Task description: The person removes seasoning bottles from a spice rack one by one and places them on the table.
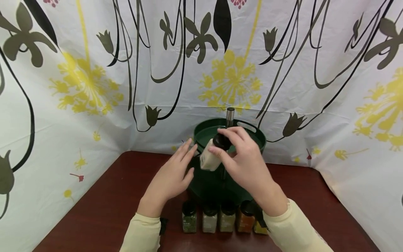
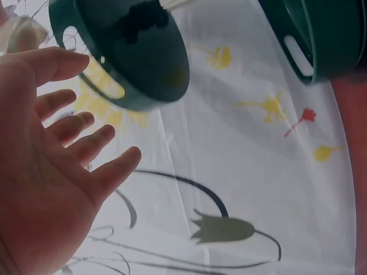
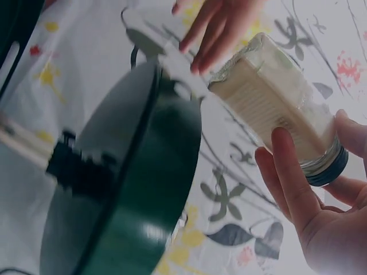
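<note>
My right hand (image 1: 247, 159) grips a glass spice jar (image 1: 209, 157) by its black lid, in the air over a green two-tier round tray stand (image 1: 201, 126). The jar tilts, its base toward the left hand, and a pale powder shows through the glass. In the right wrist view the fingers (image 3: 293, 172) and thumb close round the lid end of the jar (image 3: 269, 97). My left hand (image 1: 173, 175) hovers just left of the jar, fingers stretched out, holding nothing. The left wrist view shows that hand (image 2: 51, 149) with its palm facing the camera.
In a row before the stand are several black-lidded spice jars (image 1: 209, 221) with green, pale and orange contents; the right sleeve partly covers the last one. A metal post (image 1: 230, 117) rises through the stand. Patterned cloth (image 1: 176, 87) hangs behind the dark red table (image 1: 104, 196).
</note>
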